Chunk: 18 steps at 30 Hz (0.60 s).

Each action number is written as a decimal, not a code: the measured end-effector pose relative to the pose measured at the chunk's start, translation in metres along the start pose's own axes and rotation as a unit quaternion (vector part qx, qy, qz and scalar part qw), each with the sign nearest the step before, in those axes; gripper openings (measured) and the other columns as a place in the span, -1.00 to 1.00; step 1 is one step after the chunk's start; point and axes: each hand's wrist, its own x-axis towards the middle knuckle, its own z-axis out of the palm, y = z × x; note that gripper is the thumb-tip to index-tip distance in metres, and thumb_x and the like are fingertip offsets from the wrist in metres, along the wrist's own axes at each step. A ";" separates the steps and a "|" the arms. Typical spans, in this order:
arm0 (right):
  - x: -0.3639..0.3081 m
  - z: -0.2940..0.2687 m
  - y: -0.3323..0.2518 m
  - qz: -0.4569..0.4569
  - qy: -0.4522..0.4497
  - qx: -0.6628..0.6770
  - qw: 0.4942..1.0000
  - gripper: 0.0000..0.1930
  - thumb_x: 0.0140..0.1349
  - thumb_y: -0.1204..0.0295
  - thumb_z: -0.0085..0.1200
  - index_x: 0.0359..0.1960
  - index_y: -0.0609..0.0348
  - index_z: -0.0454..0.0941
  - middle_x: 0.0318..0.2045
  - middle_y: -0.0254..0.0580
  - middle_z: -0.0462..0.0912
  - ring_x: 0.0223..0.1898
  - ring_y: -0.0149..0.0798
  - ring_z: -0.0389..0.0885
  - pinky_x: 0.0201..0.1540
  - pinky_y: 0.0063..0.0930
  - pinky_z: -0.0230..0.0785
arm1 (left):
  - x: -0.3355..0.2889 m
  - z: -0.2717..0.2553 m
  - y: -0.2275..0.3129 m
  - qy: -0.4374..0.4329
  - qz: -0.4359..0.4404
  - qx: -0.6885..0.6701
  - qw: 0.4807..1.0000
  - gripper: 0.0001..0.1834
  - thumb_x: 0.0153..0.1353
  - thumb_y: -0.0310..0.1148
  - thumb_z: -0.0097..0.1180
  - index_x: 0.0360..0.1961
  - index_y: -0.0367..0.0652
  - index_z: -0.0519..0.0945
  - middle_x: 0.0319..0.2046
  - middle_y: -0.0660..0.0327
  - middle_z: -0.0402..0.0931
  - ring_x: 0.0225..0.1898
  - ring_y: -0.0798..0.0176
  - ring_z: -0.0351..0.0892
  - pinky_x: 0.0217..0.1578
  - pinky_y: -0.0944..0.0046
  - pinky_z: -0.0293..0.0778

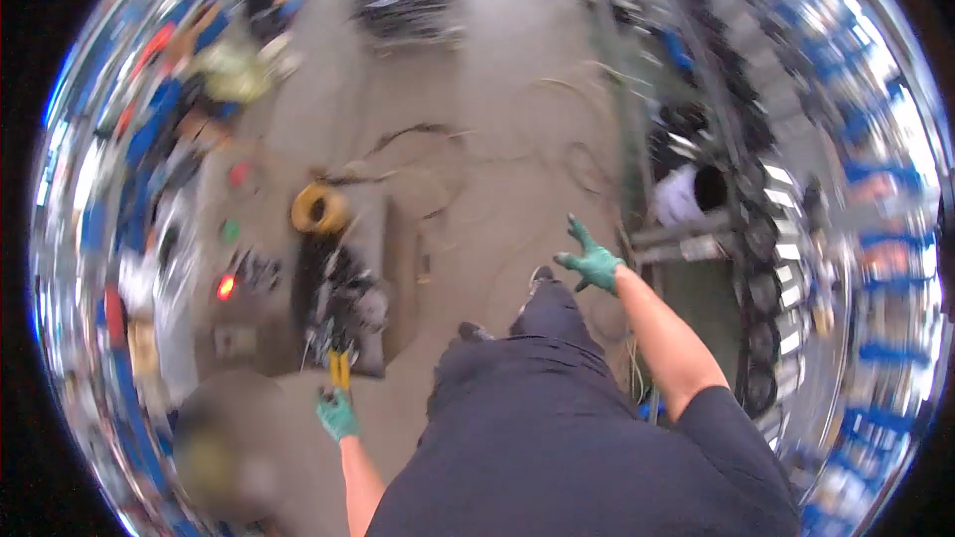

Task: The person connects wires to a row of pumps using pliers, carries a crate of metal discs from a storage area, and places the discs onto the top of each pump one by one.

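My right hand [595, 261], in a green glove, is held out over the floor at the right with its fingers spread. It holds nothing. My left hand [338, 415], also green-gloved, is low at the left, just below a pair of yellow tool handles [341, 369]. The handles stick out past the near edge of a grey machine bed [370, 343]. Blur hides whether the left fingers touch or grip them. Dark and metal pieces [338, 293] lie heaped on the bed, too smeared to name. A yellow ring-shaped roll [319, 208] sits at its far end.
A control box [236, 338] with a glowing red light stands left of the bed. Cables [428, 129] trail across the floor. At right runs a dark rack [756, 268] with a white cylinder [678, 194]. A dark stack [410, 0] lies far ahead. Blue-binned shelves [885, 239] line the right.
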 end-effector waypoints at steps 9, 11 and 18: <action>0.147 0.139 -0.208 -0.345 -0.151 -0.354 0.856 -0.61 0.28 0.37 0.14 0.15 0.11 0.60 0.06 0.00 0.66 0.01 -0.01 0.67 0.08 -0.26 0.50 | -0.194 0.028 -0.068 -0.110 -0.324 -0.200 0.918 -0.69 0.38 -0.33 0.16 0.08 -0.22 0.52 -0.22 0.22 0.61 -0.34 0.37 0.56 -0.31 0.31 0.52; 0.178 0.175 -0.239 -0.377 -0.179 -0.350 0.838 -0.66 0.27 0.39 0.15 0.08 0.08 0.66 0.06 -0.07 0.65 -0.01 -0.05 0.68 0.07 -0.22 0.50 | -0.248 0.030 -0.075 -0.104 -0.399 -0.196 0.890 -0.66 0.37 -0.32 0.16 0.10 -0.22 0.52 -0.22 0.20 0.62 -0.33 0.35 0.57 -0.33 0.31 0.52; 0.298 0.353 -0.295 -0.518 -0.206 -0.637 0.532 -0.63 0.11 0.48 0.26 0.01 -0.01 0.70 0.02 -0.20 0.72 0.02 -0.07 0.70 0.06 -0.26 0.56 | -0.463 0.065 -0.110 -0.242 -0.162 0.093 0.952 -0.69 0.37 -0.28 0.07 0.05 -0.19 0.58 -0.26 0.09 0.62 -0.38 0.08 0.64 -0.38 0.02 0.57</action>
